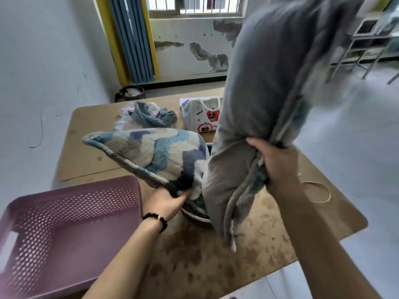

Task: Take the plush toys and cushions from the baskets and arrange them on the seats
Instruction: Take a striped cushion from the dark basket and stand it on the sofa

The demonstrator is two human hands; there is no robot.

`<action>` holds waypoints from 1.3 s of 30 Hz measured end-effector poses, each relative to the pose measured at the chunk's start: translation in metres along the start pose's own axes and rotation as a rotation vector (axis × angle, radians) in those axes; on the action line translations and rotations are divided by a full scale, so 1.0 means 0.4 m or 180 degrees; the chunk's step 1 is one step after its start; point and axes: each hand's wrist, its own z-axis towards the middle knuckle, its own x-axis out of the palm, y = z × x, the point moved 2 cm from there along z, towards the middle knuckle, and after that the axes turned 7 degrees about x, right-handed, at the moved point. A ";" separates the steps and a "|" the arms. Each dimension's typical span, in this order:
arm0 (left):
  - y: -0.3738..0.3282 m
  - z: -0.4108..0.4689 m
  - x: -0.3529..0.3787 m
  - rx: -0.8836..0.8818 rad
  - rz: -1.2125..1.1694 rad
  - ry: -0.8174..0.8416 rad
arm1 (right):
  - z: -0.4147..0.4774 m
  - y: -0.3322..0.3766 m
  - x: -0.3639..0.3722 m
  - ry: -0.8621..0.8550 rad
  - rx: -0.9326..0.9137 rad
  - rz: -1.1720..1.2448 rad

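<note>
Currently two cushions are being lifted at once above the counter [90, 147], and the pink basket [64, 223] at the near left corner serves as the landmark. To the right of the basket, the left hand [166, 201] is clenched on the lower corner of the wavy blue-and-white cushion [151, 154], which is tilted with its far corner raised and is held just above a round, dark-rimmed container [197, 219] that is mostly hidden; whether that is a second basket cannot be told. Further right of the basket, the right hand [278, 165] is closed around the pinched edge of the grey cushion [259, 87], which is held upright and high, its top blurred and its loose lower corner hanging down close to the counter. The two cushions appear to touch where they meet near the hidden container. Beyond the basket, a crumpled blue cloth [151, 117] and a white printed bag [203, 117] lie on the counter. No seat can be recognised with certainty in view. For the step to be done well, each cushion would best be raised fully clear of the container rim before being carried off, so that nothing is dragged or tipped. The grey cushion is gripped only by a gathered edge, so a firmer hold nearer its middle might be wise. The hanging corner should be kept from sweeping the loose string [319, 193] at the counter's far right side.
</note>
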 end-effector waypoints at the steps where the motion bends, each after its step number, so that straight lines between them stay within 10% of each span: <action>1: -0.002 -0.016 -0.017 0.0109 0.0561 -0.0051 | 0.013 -0.036 0.000 -0.0024 0.0190 0.0031; 4: -0.020 -0.061 -0.062 0.0318 0.1510 -0.0417 | 0.034 -0.070 -0.001 -0.0173 0.0476 0.0262; 9: -0.108 -0.099 -0.149 0.1847 -0.0345 -0.1705 | -0.008 0.037 -0.012 -0.0091 0.0147 0.0822; 16: -0.397 -0.048 -0.201 0.2231 -0.2880 -0.0151 | -0.230 0.278 -0.167 0.0264 -0.1058 0.1291; 25: -0.705 -0.449 0.025 0.3193 -0.3519 0.2828 | -0.480 0.085 -0.541 -0.2947 -0.1258 -0.0717; 28: -0.732 -0.612 0.134 0.3167 -0.3185 0.3715 | -0.602 -0.030 -0.638 -0.3073 -0.1267 -0.1283; 32: -0.722 -0.835 0.218 0.3531 -0.2268 0.4004 | -0.780 -0.118 -0.793 -0.3381 -0.1475 -0.1684; 39: -0.815 -1.279 0.369 0.2523 -0.3367 0.3810 | -1.113 -0.200 -1.105 -0.3640 -0.0883 -0.1894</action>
